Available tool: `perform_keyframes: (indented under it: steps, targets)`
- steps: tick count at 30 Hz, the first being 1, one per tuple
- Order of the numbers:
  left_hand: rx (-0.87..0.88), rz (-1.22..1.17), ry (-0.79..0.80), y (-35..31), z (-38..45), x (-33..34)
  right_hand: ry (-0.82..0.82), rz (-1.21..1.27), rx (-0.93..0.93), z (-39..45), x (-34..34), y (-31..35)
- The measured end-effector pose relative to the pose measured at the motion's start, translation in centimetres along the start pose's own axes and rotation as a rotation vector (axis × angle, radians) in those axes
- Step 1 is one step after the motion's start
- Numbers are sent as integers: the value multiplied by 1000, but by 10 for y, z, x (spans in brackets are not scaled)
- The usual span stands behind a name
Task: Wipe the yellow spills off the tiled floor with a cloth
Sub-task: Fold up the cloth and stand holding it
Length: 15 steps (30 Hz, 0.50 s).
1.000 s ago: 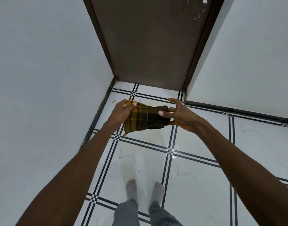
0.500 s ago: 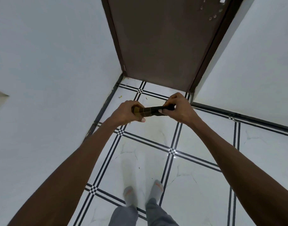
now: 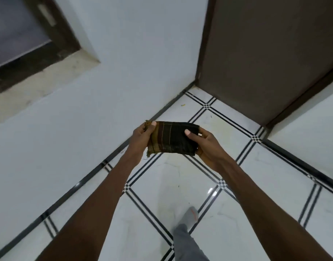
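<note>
- The left hand (image 3: 141,137) is pinching the cloth's (image 3: 173,138) frayed yellow end.
- The cloth, edge-on half a second ago, is now facing up as a flat folded pad, ready for wiping; its long axis is running left to right, in mid-air.
- The right hand (image 3: 205,146) is gripping the dark end.
- Faint yellow spills (image 3: 217,125) are lying on the floor (image 3: 275,185) beyond, near the door (image 3: 265,53).

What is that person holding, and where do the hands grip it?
A folded dark plaid cloth, held above the floor: the left hand pinches its left end, the right hand its right end, thumbs on top.
</note>
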<state>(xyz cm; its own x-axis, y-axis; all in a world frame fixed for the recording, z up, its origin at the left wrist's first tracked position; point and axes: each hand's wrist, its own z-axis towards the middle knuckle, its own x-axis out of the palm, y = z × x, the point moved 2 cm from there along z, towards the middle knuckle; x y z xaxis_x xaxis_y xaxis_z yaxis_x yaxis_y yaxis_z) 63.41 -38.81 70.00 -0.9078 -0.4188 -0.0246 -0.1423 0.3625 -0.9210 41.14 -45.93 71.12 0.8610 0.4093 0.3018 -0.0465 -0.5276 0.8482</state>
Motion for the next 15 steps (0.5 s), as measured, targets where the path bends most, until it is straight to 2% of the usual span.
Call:
perform_keyframes:
  steps: [6,9,15]
  targets:
    - [-13,-169,-297,48,-114,-137,205,-127,11,-43,149,-45]
    - [-26,-234,-529,81,-208,-223,372,-220,83,-85,251,-84]
    - [-43,-302,-865,147,-392,-349,639,-463,140,-169,419,-178]
